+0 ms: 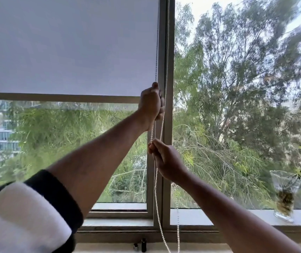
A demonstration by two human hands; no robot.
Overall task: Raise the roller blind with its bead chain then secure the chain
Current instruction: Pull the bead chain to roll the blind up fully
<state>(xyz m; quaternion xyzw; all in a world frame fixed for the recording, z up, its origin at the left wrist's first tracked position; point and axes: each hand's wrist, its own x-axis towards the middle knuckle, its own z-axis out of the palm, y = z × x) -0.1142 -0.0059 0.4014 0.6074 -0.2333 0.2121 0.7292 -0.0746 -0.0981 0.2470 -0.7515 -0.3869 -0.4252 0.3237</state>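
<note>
- The roller blind (pixel 69 46) hangs over the left window; its bottom bar sits about halfway up the glass; so I think the raising is partly done, with more pulling left.
- The bead chain (pixel 157 189) runs down beside the window frame (pixel 168 125), right at the blind's edge; its loop hangs loose to the sill, not yet tied or hooked.
- The left hand (pixel 150 105) is up high, fist pressed shut around the chain.
- The right hand (pixel 166 161) is lower, fingertips pinching the same chain.
- A glass vase (pixel 285 194) stands on the sill at the far right; it holds a leafy stem and something brownish at the bottom.
</note>
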